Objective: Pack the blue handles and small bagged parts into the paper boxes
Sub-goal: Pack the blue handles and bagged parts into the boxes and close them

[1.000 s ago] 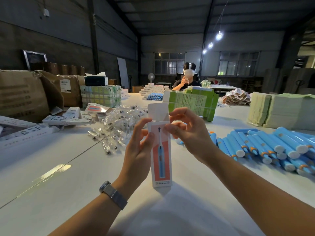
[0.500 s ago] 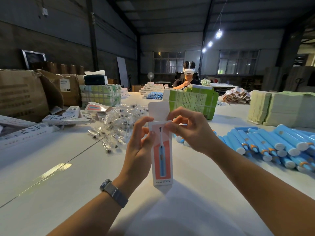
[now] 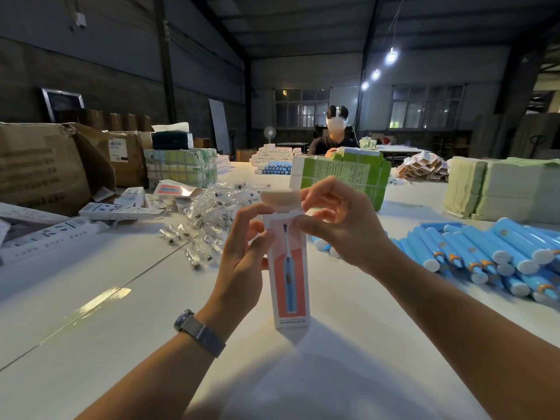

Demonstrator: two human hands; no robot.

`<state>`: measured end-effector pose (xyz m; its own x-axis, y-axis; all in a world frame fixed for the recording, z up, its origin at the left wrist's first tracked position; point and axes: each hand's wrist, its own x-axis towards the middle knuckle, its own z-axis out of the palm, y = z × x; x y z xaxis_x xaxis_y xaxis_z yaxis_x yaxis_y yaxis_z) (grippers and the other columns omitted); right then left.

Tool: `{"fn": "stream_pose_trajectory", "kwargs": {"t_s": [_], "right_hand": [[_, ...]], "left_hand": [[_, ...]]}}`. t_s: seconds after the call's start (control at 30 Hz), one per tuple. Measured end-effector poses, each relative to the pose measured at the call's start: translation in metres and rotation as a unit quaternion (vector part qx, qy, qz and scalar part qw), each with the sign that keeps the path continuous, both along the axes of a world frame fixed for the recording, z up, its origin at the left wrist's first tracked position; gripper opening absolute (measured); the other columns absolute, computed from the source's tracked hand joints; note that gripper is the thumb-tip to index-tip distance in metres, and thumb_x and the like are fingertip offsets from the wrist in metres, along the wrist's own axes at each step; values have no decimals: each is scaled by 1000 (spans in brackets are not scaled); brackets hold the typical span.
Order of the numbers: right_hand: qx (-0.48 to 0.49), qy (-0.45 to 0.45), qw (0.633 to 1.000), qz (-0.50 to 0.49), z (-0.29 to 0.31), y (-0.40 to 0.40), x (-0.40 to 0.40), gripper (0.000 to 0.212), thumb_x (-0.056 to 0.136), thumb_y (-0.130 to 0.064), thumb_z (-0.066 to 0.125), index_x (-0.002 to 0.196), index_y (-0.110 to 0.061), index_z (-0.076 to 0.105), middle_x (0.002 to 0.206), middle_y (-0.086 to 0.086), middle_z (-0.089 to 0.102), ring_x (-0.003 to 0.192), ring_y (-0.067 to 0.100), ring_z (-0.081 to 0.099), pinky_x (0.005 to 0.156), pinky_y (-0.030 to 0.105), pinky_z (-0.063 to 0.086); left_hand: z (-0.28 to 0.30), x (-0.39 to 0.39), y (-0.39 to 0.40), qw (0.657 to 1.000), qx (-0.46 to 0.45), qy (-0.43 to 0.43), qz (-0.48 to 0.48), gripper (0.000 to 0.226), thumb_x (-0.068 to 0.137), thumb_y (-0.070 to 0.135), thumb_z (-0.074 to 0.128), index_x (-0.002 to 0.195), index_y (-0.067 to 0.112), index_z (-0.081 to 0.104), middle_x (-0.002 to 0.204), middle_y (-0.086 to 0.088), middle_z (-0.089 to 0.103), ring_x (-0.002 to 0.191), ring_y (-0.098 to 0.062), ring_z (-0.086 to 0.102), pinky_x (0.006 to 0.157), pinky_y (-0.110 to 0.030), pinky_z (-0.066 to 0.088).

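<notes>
A tall paper box (image 3: 289, 277) printed with a blue toothbrush on a coral panel stands upright on the white table (image 3: 91, 344) in front of me. My left hand (image 3: 242, 256) grips its left side near the top. My right hand (image 3: 339, 225) pinches the box's top edge, and the white top flap (image 3: 280, 199) is bent over and curving down. Blue handles (image 3: 491, 256) lie in a heap to the right. Small clear bagged parts (image 3: 209, 216) are piled behind and left of the box.
Packed white boxes (image 3: 118, 209) and brown cartons (image 3: 39, 168) sit at the left. Green bundles of flat boxes (image 3: 342, 174) stand behind my hands, pale stacks (image 3: 500, 189) at the far right. A person (image 3: 333, 137) sits across the table.
The top flap, upright a second ago, has folded over toward the box opening. Both hands stayed on the box, which sits slightly lower in view.
</notes>
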<state>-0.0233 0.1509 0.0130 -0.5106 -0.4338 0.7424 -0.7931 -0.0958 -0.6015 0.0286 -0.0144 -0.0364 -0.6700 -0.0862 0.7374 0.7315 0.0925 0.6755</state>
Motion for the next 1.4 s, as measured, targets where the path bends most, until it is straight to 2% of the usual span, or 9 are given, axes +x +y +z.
{"fn": "stream_pose_trajectory", "kwargs": {"t_s": [0.23, 0.43, 0.63, 0.73, 1.0, 1.1, 1.2, 1.3, 1.4], "right_hand": [[7, 5, 1000, -17, 1, -2, 2, 27, 75, -26, 76, 96, -28, 60, 95, -9, 68, 88, 16, 61, 73, 31, 54], [45, 32, 998, -38, -1, 1, -4, 14, 85, -12, 70, 92, -24, 68, 100, -2, 65, 99, 24, 62, 84, 43, 57], [45, 18, 999, -9, 1, -1, 2, 6, 85, -21, 71, 91, -22, 70, 102, -2, 65, 101, 22, 62, 84, 46, 56], [17, -10, 1000, 5, 3, -3, 7, 9, 84, -24, 70, 86, -16, 72, 98, 1, 65, 95, 18, 63, 78, 32, 54], [49, 11, 998, -31, 5, -4, 12, 12, 84, -3, 72, 84, -15, 68, 93, 1, 62, 86, 23, 61, 73, 35, 56], [71, 29, 995, -59, 6, -5, 14, 11, 86, -3, 70, 89, -13, 68, 89, -5, 57, 78, 9, 59, 69, 25, 55], [85, 56, 991, -82, 7, -8, 15, 12, 86, -5, 69, 89, -17, 69, 86, -7, 53, 79, 5, 57, 67, 20, 53], [72, 52, 992, -89, 7, -11, 17, 7, 80, -13, 67, 81, -21, 66, 85, -2, 51, 80, 17, 56, 63, 27, 52], [69, 63, 990, -104, 8, -13, 17, 8, 81, -26, 69, 77, -24, 63, 85, 1, 52, 82, 27, 56, 65, 39, 52]], "left_hand": [[-4, -1, 1, 1000, 14, -5, -26, 34, 97, 26, 43, 110, 56, 38, 103, 10, 70, 94, -17, 70, 72, -25, 57], [-4, -4, -1, 1000, -23, 1, -5, 32, 98, 28, 42, 107, 57, 49, 97, 6, 65, 92, -17, 68, 70, -25, 58], [-5, -1, 0, 1000, 4, -1, -18, 28, 95, 26, 46, 104, 53, 48, 97, -11, 61, 87, -22, 68, 71, -33, 60], [-5, -1, 2, 1000, -18, 15, -7, 28, 97, 25, 44, 104, 52, 47, 96, -3, 63, 90, -23, 67, 72, -35, 61], [-4, 1, 5, 1000, -6, 23, 16, 29, 96, 26, 42, 98, 54, 48, 94, 9, 63, 90, -15, 68, 63, -21, 55], [-2, 2, 5, 1000, -7, 9, 21, 14, 94, 30, 40, 104, 41, 43, 92, 4, 63, 83, -12, 69, 61, -20, 56], [3, 4, 5, 999, -17, 24, 40, 9, 96, 33, 41, 102, 27, 41, 89, 4, 64, 79, -18, 69, 63, -33, 61], [5, 6, 8, 996, -36, 43, 65, 1, 97, 43, 44, 96, 43, 43, 88, 4, 64, 79, -24, 68, 65, -47, 59], [4, 6, 8, 993, -49, 67, 81, 11, 98, 42, 43, 92, 52, 45, 86, 11, 62, 78, -22, 67, 63, -43, 60]]}}
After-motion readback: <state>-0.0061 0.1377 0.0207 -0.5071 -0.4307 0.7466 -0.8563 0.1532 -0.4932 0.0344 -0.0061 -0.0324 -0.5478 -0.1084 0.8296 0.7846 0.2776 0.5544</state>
